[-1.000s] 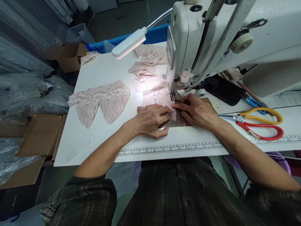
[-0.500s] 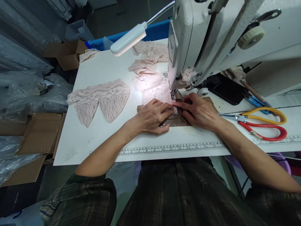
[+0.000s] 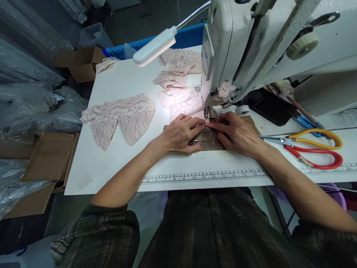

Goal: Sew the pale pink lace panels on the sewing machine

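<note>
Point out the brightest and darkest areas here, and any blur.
Head view: the lace near the lamp is washed out in a bright patch; head view: the floor beyond the table is dim; head view: the scissors look fairly sharp, without obvious blur.

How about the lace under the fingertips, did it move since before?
Yes: the lace has slid forward. Its near end, earlier reaching further over the brown plate, is now closer to the metal presser foot.
</note>
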A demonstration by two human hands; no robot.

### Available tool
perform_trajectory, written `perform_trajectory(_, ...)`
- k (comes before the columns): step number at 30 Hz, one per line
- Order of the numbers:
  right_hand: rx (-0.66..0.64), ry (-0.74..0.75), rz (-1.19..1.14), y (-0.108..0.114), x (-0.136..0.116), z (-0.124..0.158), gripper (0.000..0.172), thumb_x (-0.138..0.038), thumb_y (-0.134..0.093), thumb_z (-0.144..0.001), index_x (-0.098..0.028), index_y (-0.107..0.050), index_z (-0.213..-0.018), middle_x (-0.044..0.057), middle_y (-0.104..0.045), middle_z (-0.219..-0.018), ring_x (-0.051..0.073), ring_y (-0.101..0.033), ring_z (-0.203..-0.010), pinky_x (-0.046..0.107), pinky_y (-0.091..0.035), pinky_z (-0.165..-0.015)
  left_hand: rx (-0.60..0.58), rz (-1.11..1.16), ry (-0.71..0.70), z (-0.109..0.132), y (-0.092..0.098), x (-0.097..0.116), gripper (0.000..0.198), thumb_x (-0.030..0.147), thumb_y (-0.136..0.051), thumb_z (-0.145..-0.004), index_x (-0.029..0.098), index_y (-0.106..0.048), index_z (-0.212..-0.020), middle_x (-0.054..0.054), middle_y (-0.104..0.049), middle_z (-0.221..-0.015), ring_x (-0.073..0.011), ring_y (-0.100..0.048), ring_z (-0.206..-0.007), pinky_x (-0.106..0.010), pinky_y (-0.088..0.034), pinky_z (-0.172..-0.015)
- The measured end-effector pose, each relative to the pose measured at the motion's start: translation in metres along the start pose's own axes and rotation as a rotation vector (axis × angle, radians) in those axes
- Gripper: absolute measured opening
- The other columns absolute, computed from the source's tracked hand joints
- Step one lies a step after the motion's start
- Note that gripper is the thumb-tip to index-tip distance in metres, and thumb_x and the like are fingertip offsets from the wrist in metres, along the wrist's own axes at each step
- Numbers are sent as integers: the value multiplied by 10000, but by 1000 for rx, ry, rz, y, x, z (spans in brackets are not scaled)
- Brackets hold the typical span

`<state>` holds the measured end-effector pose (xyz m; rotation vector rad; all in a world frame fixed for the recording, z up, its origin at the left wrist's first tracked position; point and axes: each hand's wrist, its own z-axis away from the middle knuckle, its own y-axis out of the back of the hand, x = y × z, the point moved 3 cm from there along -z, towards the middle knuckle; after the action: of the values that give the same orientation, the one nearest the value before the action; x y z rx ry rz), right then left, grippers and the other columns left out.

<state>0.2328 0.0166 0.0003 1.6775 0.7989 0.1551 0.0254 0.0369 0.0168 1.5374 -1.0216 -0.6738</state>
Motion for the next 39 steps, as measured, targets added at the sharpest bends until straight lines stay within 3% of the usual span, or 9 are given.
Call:
perform_trajectory(14, 123, -178, -253, 15, 5, -2, 396, -250, -474, -916, -197, -719, -1222, 82, -715, -949, 193, -647, -795, 350, -539, -760, -18, -35, 8, -2, 3, 2, 428, 362, -542, -894, 130, -629, -1243, -138, -648, -1300, -273, -634, -1026, -429, -437, -892)
perform_trajectory(18, 139, -105, -230, 12, 1, 0, 415, -252, -462, -935, -198, -711, -1262, 92, -689, -986, 201, -636, -860, 363, -539, -811, 32, -52, -13, -2, 1, 2, 411, 353, -537, -900, 123, -630, -1229, -142, -652, -1284, -275, -630, -1019, -444, -438, -892)
perform_trajectory(24, 53, 12, -85, 0, -2, 3, 383, -253, -497, -947, -272, -731, -1248, 126, -601, -1123, 248, -582, -1038, 430, -530, -926, 51, -71, -49, -2, -1, 5, 380, 330, -511, -920, 99, -637, -1194, -154, -668, -1240, -280, -619, -1040, -433, -455, -900)
perform_trajectory(31, 43, 62, -27, -1, -4, 5, 378, -243, -490, -966, -251, -723, -1264, 145, -568, -1141, 252, -554, -1055, 443, -517, -963, -18, -97, -89, -8, 7, 4, 372, 369, -536, -912, 106, -679, -1133, -148, -689, -1140, -265, -641, -931, -417, -453, -849)
perform_trajectory(39, 43, 82, 28, 2, -10, 3, 389, -215, -488, -954, -232, -703, -1278, 143, -575, -1104, 258, -528, -1040, 424, -521, -929, 24, -95, -83, -10, 9, 2, 330, 348, -533, -911, 134, -696, -1103, -137, -692, -1114, -262, -647, -903, -414, -434, -808)
